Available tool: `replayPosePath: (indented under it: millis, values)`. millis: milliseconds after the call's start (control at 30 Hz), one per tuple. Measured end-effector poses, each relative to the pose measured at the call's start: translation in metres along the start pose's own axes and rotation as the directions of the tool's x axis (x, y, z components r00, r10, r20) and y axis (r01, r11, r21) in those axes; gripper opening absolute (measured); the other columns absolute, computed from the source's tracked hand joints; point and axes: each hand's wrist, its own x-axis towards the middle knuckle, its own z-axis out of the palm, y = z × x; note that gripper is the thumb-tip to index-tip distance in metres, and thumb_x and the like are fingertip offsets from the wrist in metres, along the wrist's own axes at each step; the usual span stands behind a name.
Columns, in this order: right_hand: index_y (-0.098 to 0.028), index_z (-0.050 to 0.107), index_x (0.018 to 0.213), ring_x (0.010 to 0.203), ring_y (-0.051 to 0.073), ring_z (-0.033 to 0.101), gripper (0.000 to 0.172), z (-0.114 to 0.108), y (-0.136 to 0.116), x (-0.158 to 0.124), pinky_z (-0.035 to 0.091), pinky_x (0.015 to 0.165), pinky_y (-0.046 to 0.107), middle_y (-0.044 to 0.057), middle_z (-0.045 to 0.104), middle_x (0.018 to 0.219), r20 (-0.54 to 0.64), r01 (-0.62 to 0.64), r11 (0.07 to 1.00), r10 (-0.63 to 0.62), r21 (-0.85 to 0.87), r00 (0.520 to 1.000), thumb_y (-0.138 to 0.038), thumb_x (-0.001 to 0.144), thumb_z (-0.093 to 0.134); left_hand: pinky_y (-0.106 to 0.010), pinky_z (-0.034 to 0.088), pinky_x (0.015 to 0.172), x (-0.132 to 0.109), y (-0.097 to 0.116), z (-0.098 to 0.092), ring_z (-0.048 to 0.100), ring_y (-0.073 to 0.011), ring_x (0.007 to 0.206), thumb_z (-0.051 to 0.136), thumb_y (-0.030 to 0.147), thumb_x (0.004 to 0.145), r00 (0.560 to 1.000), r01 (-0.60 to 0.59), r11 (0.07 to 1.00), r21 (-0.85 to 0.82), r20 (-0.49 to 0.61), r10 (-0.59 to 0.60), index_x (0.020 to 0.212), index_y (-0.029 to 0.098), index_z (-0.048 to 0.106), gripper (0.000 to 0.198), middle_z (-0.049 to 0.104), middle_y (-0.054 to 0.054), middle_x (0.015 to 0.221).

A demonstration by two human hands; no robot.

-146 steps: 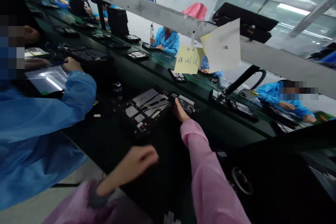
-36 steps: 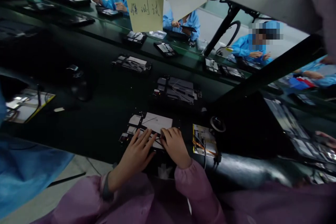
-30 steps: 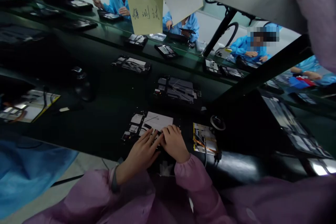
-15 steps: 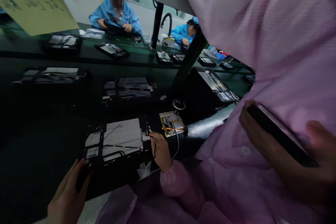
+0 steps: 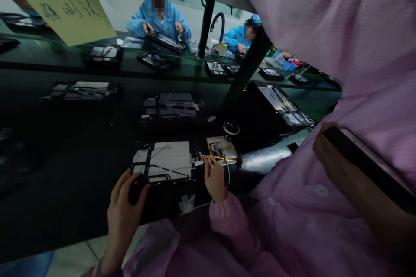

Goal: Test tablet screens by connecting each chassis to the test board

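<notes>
An opened tablet frame (image 5: 162, 160) with pale panels and thin black wires lies on the dark bench in front of me. My left hand (image 5: 122, 207) grips a small black object (image 5: 137, 189) at the frame's lower left corner. My right hand (image 5: 214, 179) pinches at a thin orange ribbon cable (image 5: 216, 157), beside a yellow-edged circuit board (image 5: 222, 149). A co-worker's pink sleeve (image 5: 341, 30) fills the right side, and that person's hand (image 5: 344, 160) holds a black tablet (image 5: 367, 160).
Several opened tablets (image 5: 172, 106) lie along the dark green bench (image 5: 65, 138). A black stand (image 5: 276, 106) with a tablet, a ring of tape (image 5: 231, 128), a tissue (image 5: 186, 204) and a black post (image 5: 247, 65) are close by. Blue-coated workers (image 5: 159, 15) sit opposite.
My hands have parted: the left moved to the frame's lower left corner and the right to the orange cable. A pink sleeve and a hand with a black tablet have come in at right.
</notes>
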Motion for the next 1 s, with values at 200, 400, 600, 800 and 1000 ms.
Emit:
replayPosePath:
  millis: [200, 400, 600, 800, 1000]
  values:
    - [-0.021, 0.060, 0.092, 0.083, 0.018, 0.065, 0.032, 0.005, 0.001, 0.003, 0.049, 0.076, 0.029, 0.006, 0.068, 0.087, -0.043, 0.025, 0.998, -0.022, 0.062, 0.999, -0.031, 0.099, 0.030, -0.055, 0.045, 0.098, -0.004, -0.029, 0.011, 0.046, -0.0371, 0.127, 0.052, 0.048, 0.087, 0.990, -0.057, 0.998, 0.032, 0.129, 0.052, 0.126, 0.020, 0.052, 0.048, 0.045, -0.018, 0.141]
    - [-0.021, 0.062, 0.087, 0.077, 0.019, 0.065, 0.039, 0.001, 0.004, 0.004, 0.048, 0.071, 0.030, 0.006, 0.068, 0.082, -0.123, 0.029, 0.996, -0.019, 0.082, 0.992, -0.039, 0.100, 0.029, -0.046, 0.051, 0.092, -0.002, -0.032, 0.007, 0.059, -0.0292, 0.111, 0.050, 0.034, 0.090, 0.990, -0.140, 0.987, 0.073, 0.038, 0.138, 0.116, 0.027, 0.058, 0.029, 0.060, -0.010, 0.126]
    - [-0.021, 0.069, 0.085, 0.076, 0.021, 0.064, 0.039, -0.016, 0.023, 0.016, 0.050, 0.076, 0.033, 0.006, 0.070, 0.078, -0.132, -0.078, 0.959, 0.118, 0.273, 0.984, -0.049, 0.092, 0.043, -0.044, 0.052, 0.084, 0.026, -0.009, -0.020, 0.060, -0.0274, 0.101, 0.053, 0.026, 0.087, 0.958, -0.241, 0.970, 0.038, -0.152, 0.244, 0.103, 0.025, 0.062, 0.019, 0.063, -0.008, 0.108]
    - [-0.018, 0.072, 0.097, 0.070, 0.024, 0.066, 0.045, -0.028, 0.044, 0.034, 0.052, 0.062, 0.033, 0.005, 0.071, 0.076, 0.193, -0.389, 0.702, 0.345, 0.596, 0.919, -0.055, 0.076, 0.059, -0.045, 0.049, 0.098, 0.063, 0.029, -0.052, 0.055, -0.0254, 0.120, 0.051, 0.009, 0.085, 0.752, -0.658, 0.748, -0.086, -0.099, 0.651, 0.097, 0.025, 0.065, 0.025, 0.064, -0.005, 0.112]
    - [-0.022, 0.069, 0.091, 0.112, 0.026, 0.062, 0.034, -0.050, 0.025, 0.035, 0.050, 0.092, 0.045, 0.008, 0.068, 0.115, 0.157, -0.183, 0.491, 0.094, 0.852, 0.983, -0.049, 0.086, 0.049, -0.034, 0.057, 0.081, 0.072, 0.082, -0.100, 0.068, -0.0190, 0.094, 0.055, 0.014, 0.087, 0.745, -0.650, 0.689, -0.321, -0.092, 0.660, 0.101, 0.025, 0.060, 0.019, 0.071, 0.000, 0.098]
